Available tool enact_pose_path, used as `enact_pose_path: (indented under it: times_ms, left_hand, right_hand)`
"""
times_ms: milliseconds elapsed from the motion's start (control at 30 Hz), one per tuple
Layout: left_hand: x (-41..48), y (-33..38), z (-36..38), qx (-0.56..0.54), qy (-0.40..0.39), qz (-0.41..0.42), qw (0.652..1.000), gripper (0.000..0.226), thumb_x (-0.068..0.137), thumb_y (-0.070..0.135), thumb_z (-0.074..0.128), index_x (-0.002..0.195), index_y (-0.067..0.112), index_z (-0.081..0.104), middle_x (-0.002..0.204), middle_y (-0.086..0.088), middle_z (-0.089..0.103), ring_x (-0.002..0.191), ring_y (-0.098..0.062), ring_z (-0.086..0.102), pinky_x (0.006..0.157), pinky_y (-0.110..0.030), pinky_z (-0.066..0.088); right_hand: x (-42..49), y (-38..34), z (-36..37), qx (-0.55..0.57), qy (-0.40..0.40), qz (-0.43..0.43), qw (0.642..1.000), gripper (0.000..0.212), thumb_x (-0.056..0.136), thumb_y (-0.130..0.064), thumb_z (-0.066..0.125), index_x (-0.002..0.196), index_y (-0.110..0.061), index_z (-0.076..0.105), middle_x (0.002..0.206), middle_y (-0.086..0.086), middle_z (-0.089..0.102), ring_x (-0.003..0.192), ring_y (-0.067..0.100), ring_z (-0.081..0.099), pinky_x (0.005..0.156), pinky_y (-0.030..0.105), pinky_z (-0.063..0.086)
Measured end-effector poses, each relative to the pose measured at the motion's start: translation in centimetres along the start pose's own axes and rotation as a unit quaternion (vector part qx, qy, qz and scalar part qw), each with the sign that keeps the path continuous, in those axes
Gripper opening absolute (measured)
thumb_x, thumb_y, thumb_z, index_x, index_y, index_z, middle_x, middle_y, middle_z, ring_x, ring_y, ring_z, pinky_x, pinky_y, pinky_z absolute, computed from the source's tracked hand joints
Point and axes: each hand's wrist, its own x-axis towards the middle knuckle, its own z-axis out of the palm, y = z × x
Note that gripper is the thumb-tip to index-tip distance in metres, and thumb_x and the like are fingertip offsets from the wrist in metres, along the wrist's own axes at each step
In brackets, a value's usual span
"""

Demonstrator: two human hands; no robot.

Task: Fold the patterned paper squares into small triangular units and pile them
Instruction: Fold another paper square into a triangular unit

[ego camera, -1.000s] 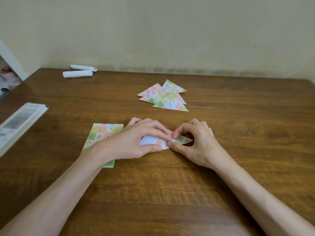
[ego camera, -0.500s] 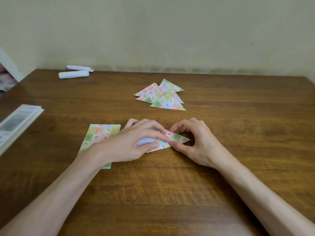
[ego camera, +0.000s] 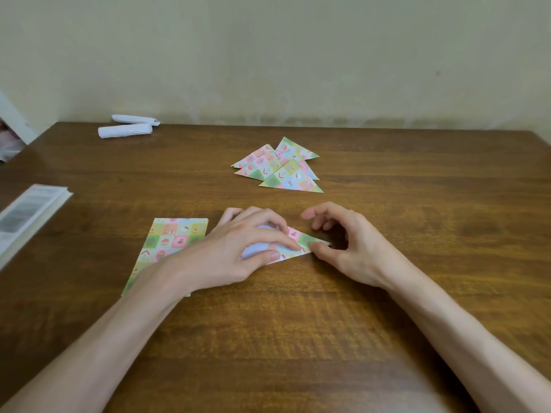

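A partly folded patterned paper [ego camera: 301, 241] lies flat on the wooden table [ego camera: 298, 338], its white underside showing under my fingers. My left hand [ego camera: 238, 251] presses it down with the index finger and thumb. My right hand [ego camera: 348, 245] touches the paper's right tip with the thumb, while its other fingers are lifted and spread. A stack of unfolded patterned squares [ego camera: 170, 239] sits just left of my left hand, partly under my wrist. A pile of several finished triangles [ego camera: 280, 168] lies farther back at the centre.
Two rolled white papers [ego camera: 125, 129] rest at the far left near the wall. A printed booklet [ego camera: 26, 216] overhangs the left edge of the table. The wall runs along the table's far edge.
My right hand's fingers have lifted off the paper and spread, leaving only the thumb at the tip. My left hand stays pressed on the fold.
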Motion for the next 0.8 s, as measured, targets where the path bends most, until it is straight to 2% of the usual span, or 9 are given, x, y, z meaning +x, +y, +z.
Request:
enact_pose_path:
  times_ms: [100,300,367,600,700,800]
  left_hand:
    - [0.1,0.0,0.0,-0.003,-0.003,-0.003,1.0,0.03,0.106,0.035,0.056,0.128,0.054,0.063,0.133,0.029,0.045,0.139,-0.001,0.034,0.116,-0.033,0.019]
    - [0.0,0.0,0.0,-0.005,-0.007,-0.005,1.0,0.029,0.106,0.037,0.054,0.128,0.055,0.062,0.134,0.029,0.045,0.139,-0.002,0.033,0.115,-0.032,0.019]
    - [0.1,0.0,0.0,-0.003,-0.008,-0.006,1.0,0.029,0.106,0.037,0.054,0.128,0.056,0.062,0.134,0.03,0.045,0.139,-0.001,0.033,0.116,-0.033,0.019]
    - [0.1,-0.1,0.0,-0.008,-0.005,-0.007,1.0,0.029,0.105,0.039,0.054,0.128,0.055,0.063,0.134,0.029,0.046,0.139,-0.001,0.033,0.116,-0.031,0.017]
    - [0.1,-0.2,-0.1,-0.01,-0.001,-0.003,1.0,0.028,0.104,0.041,0.056,0.127,0.055,0.064,0.135,0.029,0.048,0.14,-0.002,0.035,0.116,-0.03,0.016]
    - [-0.1,-0.6,-0.6,-0.021,-0.01,-0.009,1.0,0.027,0.1,0.044,0.062,0.125,0.054,0.066,0.138,0.033,0.049,0.141,0.003,0.034,0.116,-0.031,0.015]
  right_hand:
    - [0.0,0.2,-0.3,0.026,-0.007,0.006,1.0,0.051,0.084,-0.005,0.075,0.124,-0.034,0.062,0.106,-0.011,0.064,0.104,0.011,0.059,0.088,0.015,0.041]
    - [0.0,0.1,-0.8,0.059,-0.014,0.012,0.998,0.056,0.084,0.007,0.069,0.127,-0.027,0.06,0.108,-0.005,0.066,0.101,0.007,0.06,0.081,0.009,0.041]
    - [0.1,0.1,-0.7,0.038,-0.02,0.011,0.999,0.058,0.084,0.007,0.067,0.128,-0.03,0.059,0.109,-0.006,0.065,0.103,0.007,0.059,0.08,0.008,0.04]
    - [0.3,0.3,-1.3,0.08,-0.029,0.019,0.996,0.067,0.08,0.019,0.059,0.13,-0.026,0.057,0.112,-0.002,0.065,0.102,0.007,0.059,0.075,0.011,0.042]
    - [0.3,0.5,-1.3,0.093,-0.034,0.026,0.995,0.069,0.08,0.019,0.06,0.129,-0.03,0.057,0.112,-0.004,0.066,0.103,0.008,0.06,0.071,0.014,0.042]
    - [0.2,0.4,-1.2,0.067,-0.039,0.022,0.997,0.068,0.082,0.018,0.058,0.129,-0.031,0.056,0.112,-0.006,0.065,0.104,0.005,0.059,0.075,0.011,0.042]
